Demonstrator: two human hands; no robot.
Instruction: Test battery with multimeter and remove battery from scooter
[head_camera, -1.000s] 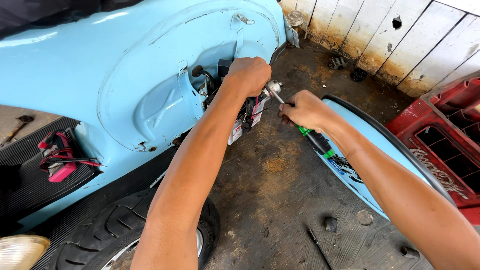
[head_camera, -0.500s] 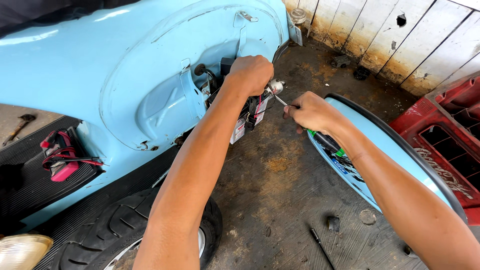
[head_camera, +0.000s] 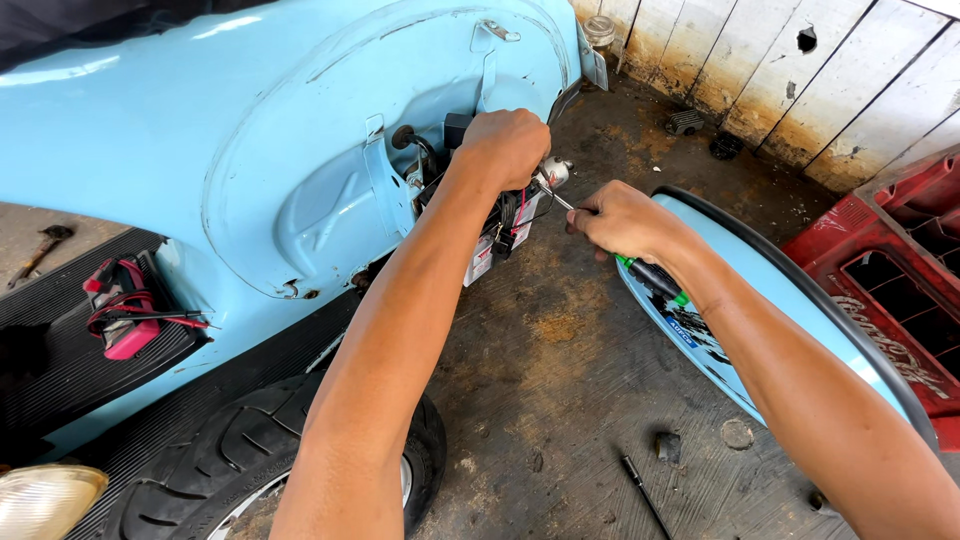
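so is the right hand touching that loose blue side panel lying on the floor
Apart. The head view shows the right hand gripping the green-handled screwdriver above the blue side panel; bare floor shows between the hand and the panel's rim.

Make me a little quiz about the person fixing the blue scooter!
1. True or false: the right hand holds a screwdriver with a green and black handle.
2. Where does the left hand rest? A) on the tyre B) in the open side of the scooter body C) on the red crate
3. What lies on the floor under the right forearm?

Key: 1 true; 2 B; 3 the light blue side panel.
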